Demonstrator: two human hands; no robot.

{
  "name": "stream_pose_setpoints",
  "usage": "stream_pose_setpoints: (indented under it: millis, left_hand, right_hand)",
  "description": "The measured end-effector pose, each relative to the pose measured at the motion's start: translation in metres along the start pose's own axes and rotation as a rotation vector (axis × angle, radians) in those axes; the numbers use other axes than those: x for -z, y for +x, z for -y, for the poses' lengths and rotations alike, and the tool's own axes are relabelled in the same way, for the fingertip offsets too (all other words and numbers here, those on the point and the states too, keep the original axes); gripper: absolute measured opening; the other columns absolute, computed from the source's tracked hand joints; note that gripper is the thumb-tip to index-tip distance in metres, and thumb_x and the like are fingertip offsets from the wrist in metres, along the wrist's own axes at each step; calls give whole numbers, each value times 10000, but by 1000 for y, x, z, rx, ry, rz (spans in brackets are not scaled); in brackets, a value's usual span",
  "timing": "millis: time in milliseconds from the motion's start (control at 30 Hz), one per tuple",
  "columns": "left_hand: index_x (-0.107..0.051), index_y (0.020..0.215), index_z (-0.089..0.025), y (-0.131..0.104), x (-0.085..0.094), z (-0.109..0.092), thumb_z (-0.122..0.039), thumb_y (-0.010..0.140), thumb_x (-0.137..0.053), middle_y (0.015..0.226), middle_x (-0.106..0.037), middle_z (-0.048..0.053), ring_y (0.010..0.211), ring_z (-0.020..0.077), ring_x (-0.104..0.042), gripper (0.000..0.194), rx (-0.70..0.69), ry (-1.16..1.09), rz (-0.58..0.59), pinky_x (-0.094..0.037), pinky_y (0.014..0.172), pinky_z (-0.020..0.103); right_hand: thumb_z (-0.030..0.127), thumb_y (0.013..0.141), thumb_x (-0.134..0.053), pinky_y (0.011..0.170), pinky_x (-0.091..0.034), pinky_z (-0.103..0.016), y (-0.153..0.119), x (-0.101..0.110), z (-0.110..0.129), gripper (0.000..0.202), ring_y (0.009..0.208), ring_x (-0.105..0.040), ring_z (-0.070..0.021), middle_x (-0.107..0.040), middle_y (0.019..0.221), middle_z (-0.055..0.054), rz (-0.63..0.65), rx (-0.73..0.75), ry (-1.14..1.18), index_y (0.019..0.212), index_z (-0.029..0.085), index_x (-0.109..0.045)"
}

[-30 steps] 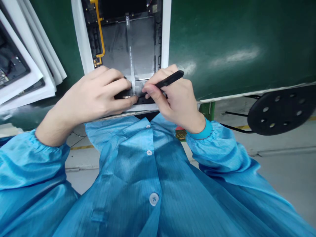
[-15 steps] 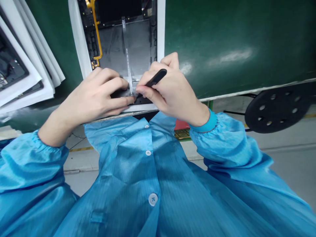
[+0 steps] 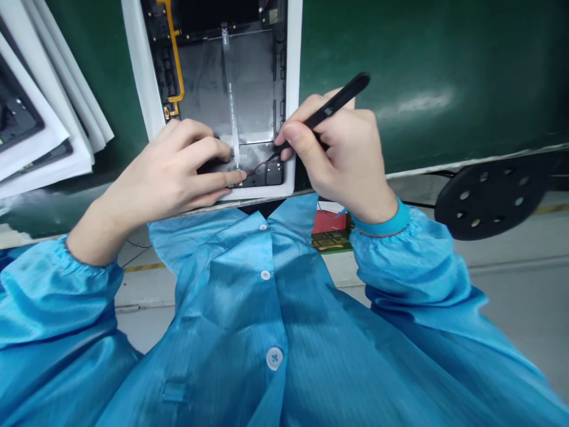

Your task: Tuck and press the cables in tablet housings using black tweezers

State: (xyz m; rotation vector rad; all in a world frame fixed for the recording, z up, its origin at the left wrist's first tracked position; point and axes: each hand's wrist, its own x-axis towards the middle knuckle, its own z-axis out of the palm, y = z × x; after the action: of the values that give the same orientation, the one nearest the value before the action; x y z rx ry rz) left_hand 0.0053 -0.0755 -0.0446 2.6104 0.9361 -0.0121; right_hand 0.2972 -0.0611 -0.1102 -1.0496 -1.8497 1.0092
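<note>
An opened tablet (image 3: 255, 77) lies on a white sheet, its inside showing a grey battery-like panel, a pale flat ribbon cable (image 3: 232, 101) and an orange flex strip (image 3: 175, 65). My left hand (image 3: 173, 166) rests over its lower left part, fingers spread, with one fingertip pressing by the cable's lower end. In my right hand (image 3: 342, 148) are black tweezers (image 3: 338, 104), pinched and slanting down left to the tablet's lower right area. A thin dark red wire (image 3: 263, 164) runs between the tweezer tips and that left fingertip. The tips themselves are partly hidden by fingers.
White sheets (image 3: 66, 107) with more opened tablets (image 3: 18, 112) lie at the left. The green mat (image 3: 435, 65) covers the bench up to its front edge. Below that edge are a black stool seat (image 3: 493, 198) with holes and a red item (image 3: 329, 222).
My right hand and the tweezers have moved right, away from my left fingertip, and the red wire now shows stretched between them. My left hand has stayed nearly still.
</note>
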Motion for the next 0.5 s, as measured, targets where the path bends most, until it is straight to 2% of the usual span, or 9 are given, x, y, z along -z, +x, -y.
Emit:
stream_pose_setpoints:
  millis: [100,300,500]
  left_hand:
    - [-757,1442,-293,0,0,0,-490,1151,-547,1351,-668,110,1333,338,-574,410,-16,-4,-18,-488,1121,555]
    - [-733,1466,-249,-2,2,2,-437,1154,-571,1385,-664,117,1293,328,-594,399,-151,172,-59,-539,1022,505]
    - [-737,1455,-257,-2,1,-4,-447,1159,-541,1355,-694,132,1285,340,-602,402,-90,171,-48,-526,1011,516]
  right_hand:
    - [576,1104,-546,1099,-566,-524,-1,1,-1,390,915,-755,-280,-815,916,-36,-33,15,-29,830,348,-706]
    - [561,1119,-495,1017,-598,-492,-4,3,-3,395,891,-738,-278,-762,831,-50,-41,8,-73,869,334,-700]
    - [655,1087,-520,1051,-605,-494,-7,4,-6,451,960,-738,-296,-734,790,-51,-1,36,-13,822,324,-674]
